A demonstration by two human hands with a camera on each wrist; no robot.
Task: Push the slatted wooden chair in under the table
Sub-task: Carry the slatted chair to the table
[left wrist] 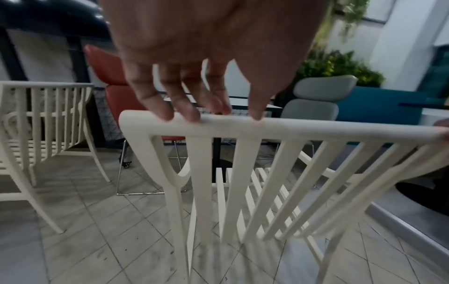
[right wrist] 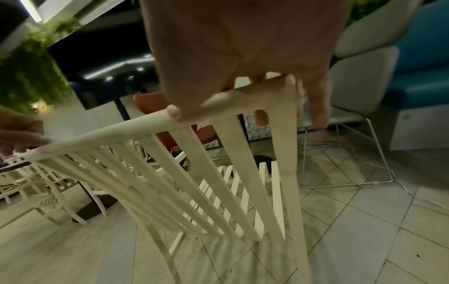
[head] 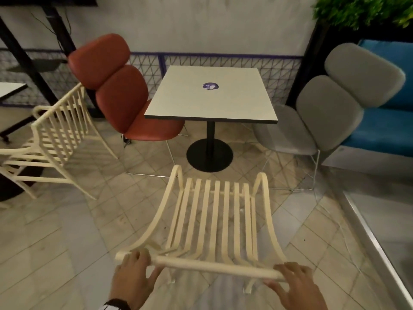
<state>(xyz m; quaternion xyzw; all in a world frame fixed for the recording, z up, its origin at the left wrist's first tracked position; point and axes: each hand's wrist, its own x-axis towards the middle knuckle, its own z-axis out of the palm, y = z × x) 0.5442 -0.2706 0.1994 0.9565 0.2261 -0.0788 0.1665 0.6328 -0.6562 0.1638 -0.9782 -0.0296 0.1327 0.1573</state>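
The cream slatted wooden chair point(head: 215, 220) stands on the tiled floor with its seat towards the square white table point(head: 212, 101), and its front edge is just short of the table's black round base point(head: 209, 155). My left hand point(head: 136, 267) lies on the left end of the chair's top rail point(left wrist: 316, 128). In the left wrist view its fingers point(left wrist: 170, 103) are fairly straight, with the tips on the rail. My right hand point(head: 290, 278) grips the right end of the rail point(right wrist: 109, 132). There the thumb point(right wrist: 173, 112) is on the near side and the fingers point(right wrist: 318, 115) curl behind the corner.
A red padded chair point(head: 116, 86) sits at the table's left and a grey padded chair point(head: 330, 108) at its right. A second slatted chair point(head: 60, 124) stands further left. A blue sofa point(head: 391, 108) and a metal floor strip point(head: 368, 231) line the right side.
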